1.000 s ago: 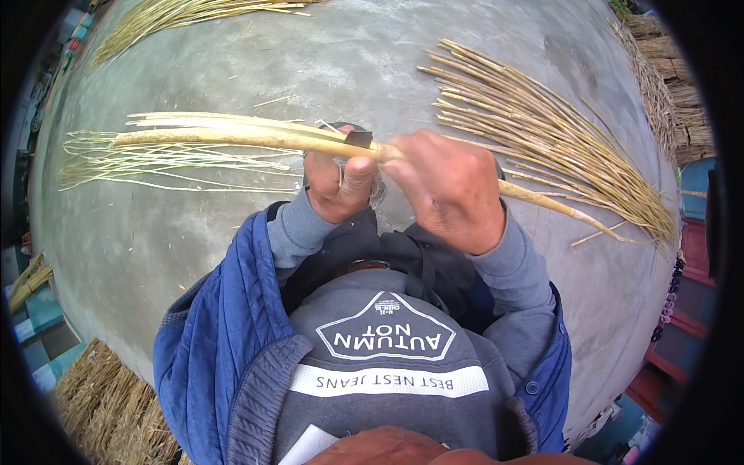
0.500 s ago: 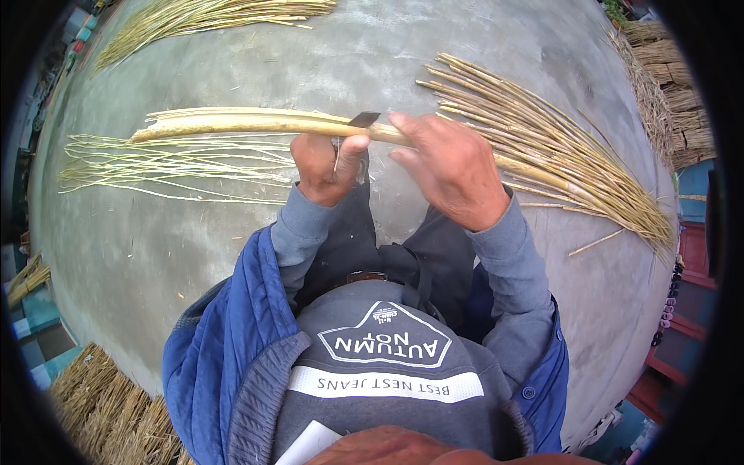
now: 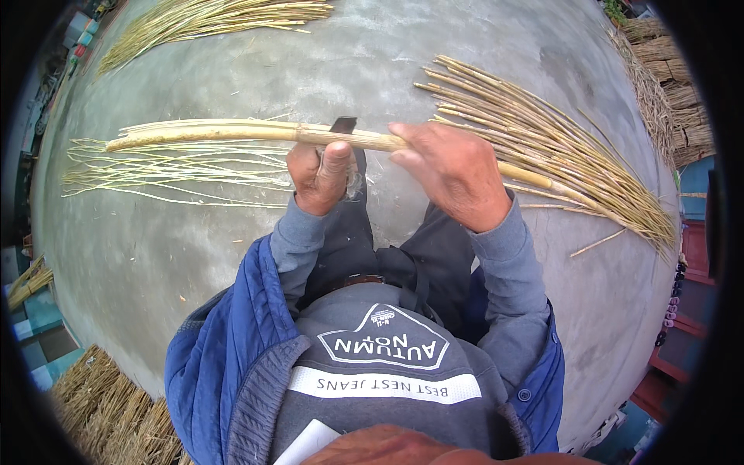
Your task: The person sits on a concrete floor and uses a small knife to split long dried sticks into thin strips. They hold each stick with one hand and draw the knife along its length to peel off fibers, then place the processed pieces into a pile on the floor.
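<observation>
A long, pale yellow-brown reed stalk [image 3: 256, 132] lies crosswise in front of me, its left part split open lengthwise. My right hand [image 3: 456, 174] is closed round the stalk, which runs on past it to the right. Nearer the middle, my left hand [image 3: 319, 177] is closed under the stalk with its thumb raised against it. The dark blade of a knife [image 3: 343, 124] stands up behind the stalk above that hand; its handle is hidden, seemingly in my left fist. Thin fibres or shavings hang beside the left thumb.
Thin, pale green split strips [image 3: 178, 170] lie on the grey concrete floor [image 3: 194, 248] at the left. A bundle of whole stalks [image 3: 542, 139] fans out at the right, another bundle [image 3: 209, 23] at the far left. Stacked straw [image 3: 116, 411] stands at the lower left.
The stalk has slid left and its left end sits slightly lower. The blade and my left hand have shifted a little, with the thumb now more upright. My right hand stays nearly in place.
</observation>
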### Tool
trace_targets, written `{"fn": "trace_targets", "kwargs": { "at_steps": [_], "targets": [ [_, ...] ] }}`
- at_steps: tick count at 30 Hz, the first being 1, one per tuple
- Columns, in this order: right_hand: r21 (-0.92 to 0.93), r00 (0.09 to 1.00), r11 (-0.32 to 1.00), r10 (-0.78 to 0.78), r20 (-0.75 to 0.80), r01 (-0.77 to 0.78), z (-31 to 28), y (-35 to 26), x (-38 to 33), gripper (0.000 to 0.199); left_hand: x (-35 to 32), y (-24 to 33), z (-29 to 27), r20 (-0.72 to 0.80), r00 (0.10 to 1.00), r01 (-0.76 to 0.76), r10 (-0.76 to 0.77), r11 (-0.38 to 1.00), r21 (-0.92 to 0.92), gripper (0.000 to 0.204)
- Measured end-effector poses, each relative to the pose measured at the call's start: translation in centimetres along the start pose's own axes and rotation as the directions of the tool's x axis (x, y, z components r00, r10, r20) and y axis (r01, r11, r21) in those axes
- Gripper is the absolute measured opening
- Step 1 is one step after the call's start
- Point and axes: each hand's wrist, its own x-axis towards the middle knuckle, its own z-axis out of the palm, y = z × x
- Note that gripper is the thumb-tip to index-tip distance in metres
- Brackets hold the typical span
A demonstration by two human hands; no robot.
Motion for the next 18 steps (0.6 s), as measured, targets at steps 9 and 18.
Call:
{"fn": "trace_targets", "kwargs": {
  "at_steps": [9,18],
  "targets": [
    [0.076,1.0,0.997,0.003,-0.007,-0.003,0.5,-0.1,0.4,0.022,0.4,0.5,0.0,0.013,1.0,-0.01,0.01,1.0,-0.002,0.052],
    [0.052,1.0,0.999,-0.015,0.001,0.015,0.8,0.2,0.7,0.023,0.8,0.4,-0.5,0.067,0.991,-0.127,0.115,0.969,0.213,0.054]
  ]
}}
